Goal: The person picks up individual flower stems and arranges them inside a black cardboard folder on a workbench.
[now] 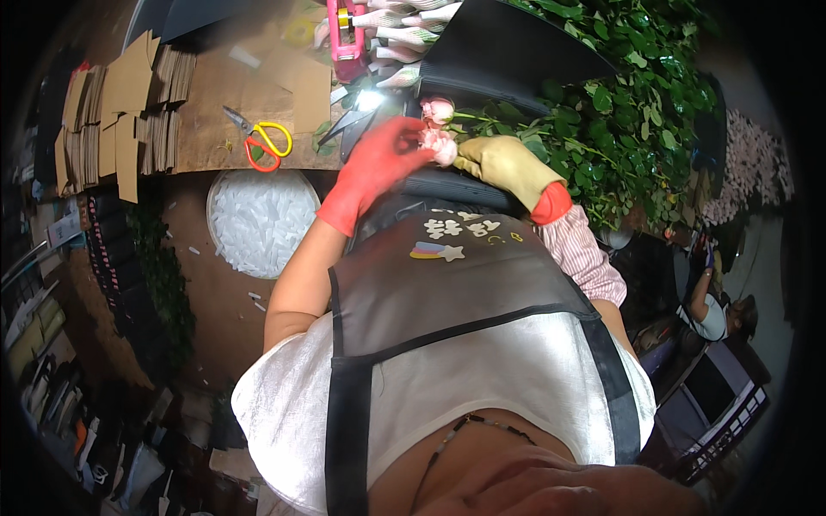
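My left hand (pixel 381 164), in a red rubber glove, has its thumb and fingers curled around the left side of a pink rose bloom (pixel 440 148). My right hand (pixel 506 164) wears a pale yellow glove over a red one and grips this rose just below its head. Another pink rose (pixel 437 111) lies right beyond it, its leafy stem running right. Under both hands is a black ridged surface (pixel 452 184). Left of the blooms, dark pointed blades (pixel 352 129) lie partly hidden by the red glove, near a bright light glare.
Scissors with red and yellow handles (pixel 261 138) lie on the wooden table (pixel 206 138), near cardboard stacks (pixel 132 116). Below stands a tub of white pieces (pixel 261 222). A pink tape dispenser (pixel 346 42), netted blooms (pixel 406 39) and leafy stems (pixel 619 129) are beyond. Another person (pixel 713 313) is far right.
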{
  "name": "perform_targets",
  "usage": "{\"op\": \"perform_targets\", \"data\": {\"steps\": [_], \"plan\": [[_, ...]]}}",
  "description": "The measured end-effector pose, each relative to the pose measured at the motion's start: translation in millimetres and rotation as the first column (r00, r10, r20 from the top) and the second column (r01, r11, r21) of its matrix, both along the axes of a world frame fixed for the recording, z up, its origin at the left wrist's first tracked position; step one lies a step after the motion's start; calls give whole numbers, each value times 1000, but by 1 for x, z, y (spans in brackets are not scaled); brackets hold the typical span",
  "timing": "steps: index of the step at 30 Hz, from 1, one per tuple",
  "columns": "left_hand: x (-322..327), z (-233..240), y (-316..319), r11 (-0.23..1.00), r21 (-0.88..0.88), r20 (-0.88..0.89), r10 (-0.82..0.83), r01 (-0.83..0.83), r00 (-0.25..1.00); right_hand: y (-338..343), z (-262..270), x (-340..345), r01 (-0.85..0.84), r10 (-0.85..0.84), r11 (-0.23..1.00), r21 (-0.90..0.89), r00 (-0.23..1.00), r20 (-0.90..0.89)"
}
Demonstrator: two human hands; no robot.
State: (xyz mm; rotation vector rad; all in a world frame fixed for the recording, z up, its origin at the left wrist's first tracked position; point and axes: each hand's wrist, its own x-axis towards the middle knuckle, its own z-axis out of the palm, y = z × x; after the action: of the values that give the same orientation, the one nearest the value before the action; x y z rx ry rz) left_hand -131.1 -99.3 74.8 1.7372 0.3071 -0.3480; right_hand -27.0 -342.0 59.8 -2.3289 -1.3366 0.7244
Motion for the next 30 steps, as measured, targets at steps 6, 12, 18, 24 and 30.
{"op": "perform_targets", "data": {"steps": [6,12,18,24,30], "plan": [[23,-27,-33,845,454,328,-454,282,828,-11,6,-7,93,-96,994,49,994,54],[28,-27,-58,722,676,325,-468,144,822,-13,-9,-10,240,-232,969,-63,967,104],[29,-29,-70,710,697,287,-404,100,869,-19,3,-14,471,-463,882,33,876,-134],[15,1,-40,804,592,111,-23,-47,994,-31,44,-13,413,-420,907,-78,897,-139],[-87,-40,67,675,689,-328,-34,263,944,-73,128,51,702,-592,534,471,708,-385]]}}
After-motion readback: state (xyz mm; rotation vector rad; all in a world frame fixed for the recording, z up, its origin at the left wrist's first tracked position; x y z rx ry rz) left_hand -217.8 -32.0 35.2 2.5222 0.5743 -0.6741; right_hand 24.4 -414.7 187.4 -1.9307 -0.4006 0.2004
